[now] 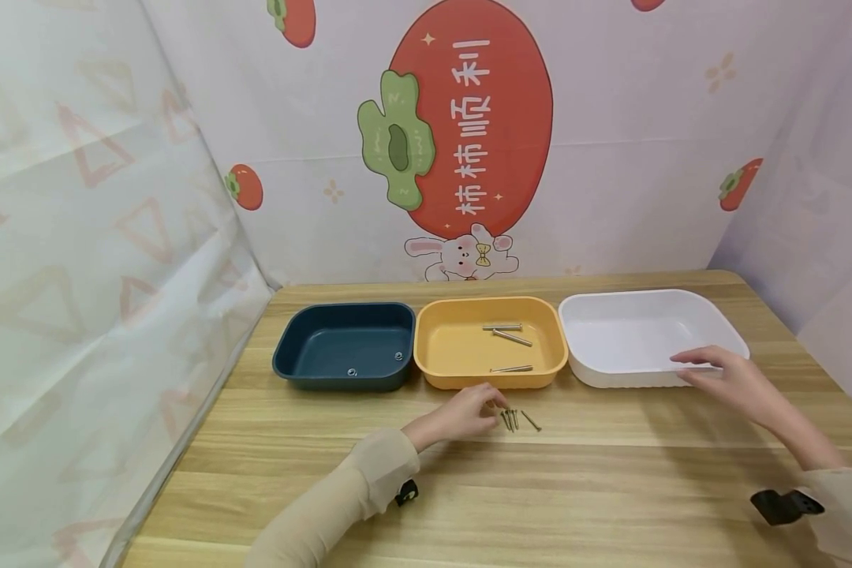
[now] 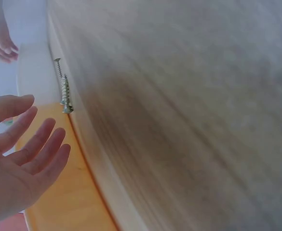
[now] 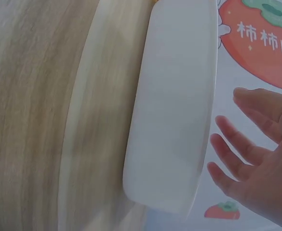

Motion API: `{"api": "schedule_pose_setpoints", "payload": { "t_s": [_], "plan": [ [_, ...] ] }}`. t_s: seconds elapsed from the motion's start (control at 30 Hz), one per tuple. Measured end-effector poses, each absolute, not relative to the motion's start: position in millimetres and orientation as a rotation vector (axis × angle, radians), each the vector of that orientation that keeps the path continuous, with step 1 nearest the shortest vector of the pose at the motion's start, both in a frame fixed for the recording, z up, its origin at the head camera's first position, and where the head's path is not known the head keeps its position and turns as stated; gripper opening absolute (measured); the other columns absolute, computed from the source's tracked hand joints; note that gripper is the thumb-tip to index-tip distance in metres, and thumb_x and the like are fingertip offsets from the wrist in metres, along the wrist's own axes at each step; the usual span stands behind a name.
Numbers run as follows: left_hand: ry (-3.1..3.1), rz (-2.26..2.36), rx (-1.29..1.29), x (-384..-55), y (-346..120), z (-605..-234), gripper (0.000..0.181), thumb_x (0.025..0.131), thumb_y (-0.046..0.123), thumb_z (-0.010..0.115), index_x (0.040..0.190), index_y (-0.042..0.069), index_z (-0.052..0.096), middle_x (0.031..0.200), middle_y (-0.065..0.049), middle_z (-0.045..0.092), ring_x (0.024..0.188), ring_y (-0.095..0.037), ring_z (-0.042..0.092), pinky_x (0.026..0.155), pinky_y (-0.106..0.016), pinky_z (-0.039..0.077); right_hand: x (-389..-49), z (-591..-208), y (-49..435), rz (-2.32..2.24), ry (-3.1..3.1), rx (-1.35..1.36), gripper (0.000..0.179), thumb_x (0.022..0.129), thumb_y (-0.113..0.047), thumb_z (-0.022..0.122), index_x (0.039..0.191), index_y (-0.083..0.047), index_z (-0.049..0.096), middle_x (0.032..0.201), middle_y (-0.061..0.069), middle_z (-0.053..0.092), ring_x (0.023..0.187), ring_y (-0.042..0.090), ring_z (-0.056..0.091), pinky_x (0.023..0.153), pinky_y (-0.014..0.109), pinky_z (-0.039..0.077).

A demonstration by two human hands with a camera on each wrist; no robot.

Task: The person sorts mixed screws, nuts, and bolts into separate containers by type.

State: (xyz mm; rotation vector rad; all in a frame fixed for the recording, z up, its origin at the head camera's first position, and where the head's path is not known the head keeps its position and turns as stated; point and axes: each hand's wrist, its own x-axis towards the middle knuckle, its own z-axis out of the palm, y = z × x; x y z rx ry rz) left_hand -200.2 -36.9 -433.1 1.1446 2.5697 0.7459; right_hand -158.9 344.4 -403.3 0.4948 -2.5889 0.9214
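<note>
In the head view my left hand (image 1: 468, 412) is just left of several short screws (image 1: 509, 420) that lie on the wooden table in front of the yellow tray (image 1: 461, 382). Its fingers are relaxed and hold nothing, as the left wrist view shows; the screws (image 2: 66, 94) are beyond the fingertips. Over the front right rim of the white tray (image 1: 618, 377) hovers my right hand (image 1: 731, 383). Nothing is held in it, and the right wrist view shows its fingers spread and slightly bent beside the tray wall (image 3: 174, 106).
Three long bolts (image 1: 513, 338) lie in the yellow tray. The dark blue tray (image 1: 341, 384) at the left contains two small nuts (image 1: 352, 371). The three trays stand side by side along the back of the table (image 1: 539, 505), before a printed cloth (image 1: 610, 197).
</note>
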Motion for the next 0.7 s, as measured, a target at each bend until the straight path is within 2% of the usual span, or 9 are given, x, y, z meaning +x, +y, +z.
{"api": "schedule_pose_setpoints", "payload": {
  "t_s": [0.17, 0.37, 0.7],
  "plan": [
    [2.579, 0.77, 1.061, -202.5, -35.4, -437.0, 0.02, 0.081, 0.006, 0.059, 0.101, 0.007, 0.06, 0.098, -0.001, 0.057, 0.091, -0.01, 0.054, 0.079, -0.017, 0.041, -155.9, -404.8, 354.0, 0.904, -2.611, 0.45, 0.019, 0.075, -0.003, 0.067, 0.093, 0.002, 0.063, 0.093, -0.034, 0.046, 0.087, -0.022, 0.037, 0.064, 0.006, 0.035],
    [2.56, 0.821, 1.009, -207.4, -32.9, -444.0, 0.02, 0.079, 0.005, 0.061, 0.099, 0.006, 0.061, 0.095, 0.0, 0.059, 0.087, -0.006, 0.053, 0.077, -0.015, 0.041, -154.3, -405.9, 363.7, 0.936, -2.64, 0.409, 0.018, 0.075, -0.004, 0.067, 0.092, 0.001, 0.064, 0.091, -0.036, 0.045, 0.068, -0.01, 0.05, 0.054, 0.011, 0.039],
    [2.537, 0.819, 1.022, -211.5, -28.2, -447.4, 0.019, 0.078, 0.004, 0.063, 0.097, 0.004, 0.062, 0.092, -0.001, 0.061, 0.083, -0.007, 0.054, 0.074, -0.014, 0.041, -154.8, -411.2, 370.9, 0.834, -2.609, 0.4, 0.013, 0.074, -0.005, 0.068, 0.087, -0.002, 0.066, 0.088, -0.035, 0.047, 0.082, -0.025, 0.037, 0.063, 0.009, 0.033]
  ]
}}
